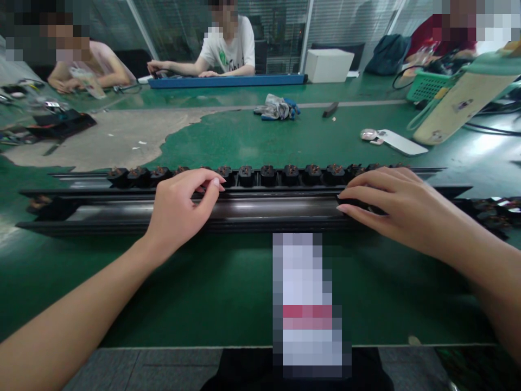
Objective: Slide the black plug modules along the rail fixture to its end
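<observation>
A long black metal rail (260,209) lies across the green table in front of me. Along its far edge runs a row of several black socket modules (268,175) with copper contacts. My left hand (183,206) rests on the rail left of centre, fingers curled, thumb and forefinger pinched near one module; what they hold is hidden. My right hand (391,203) lies on the rail to the right, fingers together and pressed flat on its top.
Three other people sit at the far side. A blue rail (228,81), a white box (328,65), gloves (279,107), a green basket (427,86) and a tilted bottle (459,106) lie beyond. More black modules (496,212) sit at the right. Worn mat patch (101,141) at left.
</observation>
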Demonstrator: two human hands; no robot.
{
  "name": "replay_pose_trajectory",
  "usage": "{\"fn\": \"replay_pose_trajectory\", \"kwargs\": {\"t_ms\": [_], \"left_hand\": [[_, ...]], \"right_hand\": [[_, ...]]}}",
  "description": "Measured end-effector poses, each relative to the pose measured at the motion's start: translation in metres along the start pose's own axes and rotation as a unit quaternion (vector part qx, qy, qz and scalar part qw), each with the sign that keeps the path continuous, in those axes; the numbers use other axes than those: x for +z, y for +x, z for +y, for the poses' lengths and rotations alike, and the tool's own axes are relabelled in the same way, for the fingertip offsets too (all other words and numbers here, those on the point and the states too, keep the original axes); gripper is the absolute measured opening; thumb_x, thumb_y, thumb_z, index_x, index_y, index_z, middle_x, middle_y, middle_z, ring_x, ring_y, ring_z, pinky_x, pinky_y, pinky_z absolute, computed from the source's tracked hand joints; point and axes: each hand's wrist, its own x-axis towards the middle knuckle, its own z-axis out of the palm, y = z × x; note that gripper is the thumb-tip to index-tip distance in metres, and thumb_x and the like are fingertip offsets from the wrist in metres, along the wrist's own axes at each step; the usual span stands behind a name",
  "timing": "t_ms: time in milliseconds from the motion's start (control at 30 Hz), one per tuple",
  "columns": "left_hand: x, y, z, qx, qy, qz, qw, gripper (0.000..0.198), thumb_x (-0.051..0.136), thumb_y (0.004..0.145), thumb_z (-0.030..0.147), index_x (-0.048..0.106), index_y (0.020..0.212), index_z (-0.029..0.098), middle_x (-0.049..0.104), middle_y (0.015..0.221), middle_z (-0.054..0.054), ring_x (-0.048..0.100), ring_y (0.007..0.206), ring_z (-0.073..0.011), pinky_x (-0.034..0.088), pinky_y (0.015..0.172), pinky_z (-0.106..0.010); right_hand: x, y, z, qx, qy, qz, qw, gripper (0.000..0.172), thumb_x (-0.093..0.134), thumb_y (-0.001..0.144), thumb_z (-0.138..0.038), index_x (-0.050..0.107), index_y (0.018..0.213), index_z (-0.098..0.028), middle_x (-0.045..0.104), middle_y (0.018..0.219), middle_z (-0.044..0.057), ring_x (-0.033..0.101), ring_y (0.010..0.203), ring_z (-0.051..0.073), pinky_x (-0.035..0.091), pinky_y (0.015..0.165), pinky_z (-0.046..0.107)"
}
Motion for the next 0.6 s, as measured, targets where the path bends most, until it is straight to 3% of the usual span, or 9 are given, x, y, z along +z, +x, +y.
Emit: {"fn": "replay_pose_trajectory", "kwargs": {"t_ms": [233, 467, 600], "left_hand": [[-0.001, 0.000, 0.001, 0.014, 0.024, -0.008, 1.000, 0.026, 0.052, 0.105, 0.037, 0.075, 0.099, 0.025, 0.085, 0.103, -0.004, 0.079, 0.098, -0.0249, 0.061, 0.094, -0.040], [0.000, 0.000, 0.001, 0.022, 0.038, -0.012, 0.999, 0.027, 0.052, 0.105, 0.037, 0.075, 0.100, 0.024, 0.084, 0.104, -0.005, 0.079, 0.099, -0.0261, 0.061, 0.094, -0.040], [-0.001, 0.000, 0.001, 0.021, 0.039, -0.015, 0.999, 0.027, 0.051, 0.105, 0.039, 0.075, 0.100, 0.026, 0.085, 0.104, -0.004, 0.079, 0.098, -0.0255, 0.061, 0.093, -0.040]], "right_hand": [[-0.003, -0.011, 0.027, 0.105, 0.023, -0.038, 0.993, 0.040, 0.051, 0.103, -0.051, 0.066, 0.119, -0.017, 0.069, 0.107, 0.015, 0.067, 0.094, 0.029, 0.053, 0.087, 0.046], [-0.024, -0.013, 0.045, 0.208, 0.072, -0.172, 0.960, 0.045, 0.050, 0.099, -0.064, 0.065, 0.106, -0.022, 0.072, 0.088, 0.011, 0.067, 0.076, 0.026, 0.049, 0.072, 0.042], [-0.035, -0.013, 0.053, 0.246, 0.069, -0.202, 0.946, 0.055, 0.052, 0.095, -0.077, 0.066, 0.098, -0.024, 0.073, 0.082, 0.011, 0.066, 0.072, 0.026, 0.048, 0.067, 0.042]]}}
